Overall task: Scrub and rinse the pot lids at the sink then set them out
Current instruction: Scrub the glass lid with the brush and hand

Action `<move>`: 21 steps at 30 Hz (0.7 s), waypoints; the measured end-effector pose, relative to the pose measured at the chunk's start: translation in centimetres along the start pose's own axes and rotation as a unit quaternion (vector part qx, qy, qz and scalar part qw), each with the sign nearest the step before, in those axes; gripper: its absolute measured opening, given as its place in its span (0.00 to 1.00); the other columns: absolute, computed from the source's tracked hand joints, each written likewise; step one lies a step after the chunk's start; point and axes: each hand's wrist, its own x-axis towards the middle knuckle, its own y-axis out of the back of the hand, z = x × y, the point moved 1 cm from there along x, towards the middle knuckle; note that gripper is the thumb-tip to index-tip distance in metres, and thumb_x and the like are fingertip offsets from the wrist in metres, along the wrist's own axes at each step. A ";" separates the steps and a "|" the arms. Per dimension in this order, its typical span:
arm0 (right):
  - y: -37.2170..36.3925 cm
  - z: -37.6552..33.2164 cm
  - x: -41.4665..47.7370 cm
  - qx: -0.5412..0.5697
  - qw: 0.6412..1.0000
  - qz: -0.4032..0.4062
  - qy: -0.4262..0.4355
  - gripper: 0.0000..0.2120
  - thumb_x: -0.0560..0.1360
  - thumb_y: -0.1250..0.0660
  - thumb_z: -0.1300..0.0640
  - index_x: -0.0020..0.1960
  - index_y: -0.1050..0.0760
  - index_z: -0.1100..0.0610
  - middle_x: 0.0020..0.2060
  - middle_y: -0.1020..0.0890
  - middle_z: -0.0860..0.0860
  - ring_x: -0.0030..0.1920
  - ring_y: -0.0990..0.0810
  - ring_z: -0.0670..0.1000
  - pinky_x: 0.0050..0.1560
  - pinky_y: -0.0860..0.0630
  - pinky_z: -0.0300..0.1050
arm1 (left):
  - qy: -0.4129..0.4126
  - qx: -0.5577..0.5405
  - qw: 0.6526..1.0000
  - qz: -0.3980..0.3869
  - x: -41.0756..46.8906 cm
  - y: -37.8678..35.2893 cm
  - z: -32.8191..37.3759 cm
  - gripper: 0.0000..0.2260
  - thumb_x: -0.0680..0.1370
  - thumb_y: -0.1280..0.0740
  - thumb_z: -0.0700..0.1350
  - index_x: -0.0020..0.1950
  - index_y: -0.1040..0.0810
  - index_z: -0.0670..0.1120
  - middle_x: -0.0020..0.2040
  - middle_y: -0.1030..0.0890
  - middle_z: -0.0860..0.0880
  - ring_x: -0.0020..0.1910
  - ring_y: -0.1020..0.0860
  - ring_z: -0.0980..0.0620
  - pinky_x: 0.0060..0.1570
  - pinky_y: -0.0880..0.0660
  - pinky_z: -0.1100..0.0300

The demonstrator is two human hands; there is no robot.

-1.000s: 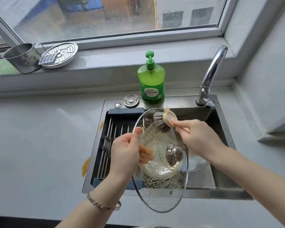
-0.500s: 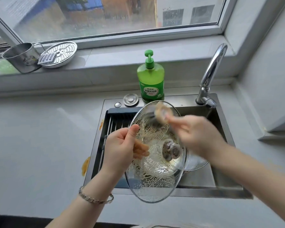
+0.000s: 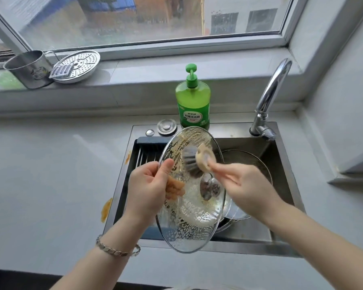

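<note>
On the far-left sill a steel mug (image 3: 28,69) stands touching a perforated steamer plate (image 3: 77,65), with a small grater (image 3: 61,70) leaning on that plate's left edge. Nearer, the grey desk (image 3: 50,174) carries an orange smear (image 3: 106,209) just beside the sink's left rim. A chain bracelet (image 3: 117,249) circles the left wrist. The left grip (image 3: 149,187) pinches the left edge of a glass lid (image 3: 189,225): the thumb lies on the face toward the camera and the curled fingers show through the glass behind it. This lid is held tilted above the sink (image 3: 281,164), over the near rim, its face covered in streaks of foam and its metal knob (image 3: 210,186) on the far side, seen through the glass. Behind the lid's left part a dark drying rack (image 3: 145,152) spans the basin, and on the sink's far ledge sit a small round button (image 3: 149,132) and a metal plug (image 3: 167,127). A green soap bottle (image 3: 193,103) with a pump top stands just beyond the lid's far edge. The right grip (image 3: 245,185) is closed around the pale handle of a brush (image 3: 197,160), whose grey bristles press on the upper half of the lid; the fingers are blurred. A second lid (image 3: 245,158) lies in the basin beneath that grip, partly hidden by it. At the far right corner of the sink rises a curved chrome tap (image 3: 268,101).
</note>
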 end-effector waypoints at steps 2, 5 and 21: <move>0.5 0.9 0.8 0.017 0.999 0.017 -0.033 0.12 0.76 0.36 0.52 0.58 0.23 0.45 0.44 0.16 0.43 0.41 0.19 0.41 0.40 0.22 0.41 | -0.004 -0.006 1.000 0.008 0.1 0.2 0.2 0.17 0.70 0.35 0.54 0.37 0.26 0.39 0.28 0.18 0.41 0.26 0.19 0.43 0.22 0.25 0.60; 1.6 2.6 1.8 0.019 0.990 0.061 -0.124 0.14 0.76 0.36 0.56 0.61 0.25 0.47 0.47 0.16 0.49 0.50 0.19 0.54 0.53 0.23 0.54 | -0.013 -0.020 1.000 0.008 -0.1 0.0 0.3 0.19 0.70 0.35 0.55 0.37 0.26 0.38 0.28 0.18 0.41 0.26 0.19 0.43 0.22 0.25 0.61; -2.0 3.9 1.4 0.273 0.891 0.100 -0.349 0.36 0.65 0.33 0.35 0.60 0.30 0.63 0.41 0.21 0.52 0.24 0.34 0.42 0.22 0.36 0.35 | -0.007 -0.022 0.993 0.115 0.4 -1.4 -1.3 0.18 0.77 0.37 0.52 0.38 0.25 0.37 0.30 0.18 0.44 0.27 0.18 0.46 0.24 0.23 0.58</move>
